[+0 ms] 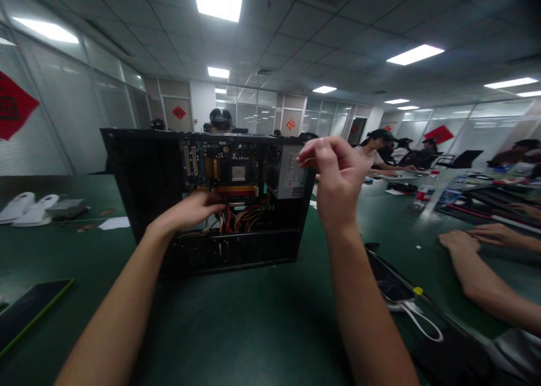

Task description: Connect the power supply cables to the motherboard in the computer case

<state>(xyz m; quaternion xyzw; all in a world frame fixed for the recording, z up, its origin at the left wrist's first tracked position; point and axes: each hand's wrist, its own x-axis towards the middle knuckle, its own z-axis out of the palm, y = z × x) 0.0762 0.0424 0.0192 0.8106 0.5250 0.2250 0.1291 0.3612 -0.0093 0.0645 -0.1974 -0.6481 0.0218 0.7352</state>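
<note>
A black computer case (249, 251) stands open on the green table, its inside facing me. In it show a motherboard (230, 158), a silver power supply (293, 172) at the upper right and a bundle of coloured cables (240, 216). My left hand (196, 208) reaches inside below the motherboard, its fingertips at the cables; what they hold, if anything, is hidden. Raised in front of the case's upper right corner, my right hand (338, 163) has its fingers curled towards the thumb, and anything between them is too small to make out.
White shoe-like objects (36, 208) and a grey box (66, 208) lie at the left. Nearer is a dark, green-edged pad (34, 310). A phone (391, 282) with a white cable lies right of my forearm. Another person's hands (460, 240) rest farther right, near bottles (426, 191).
</note>
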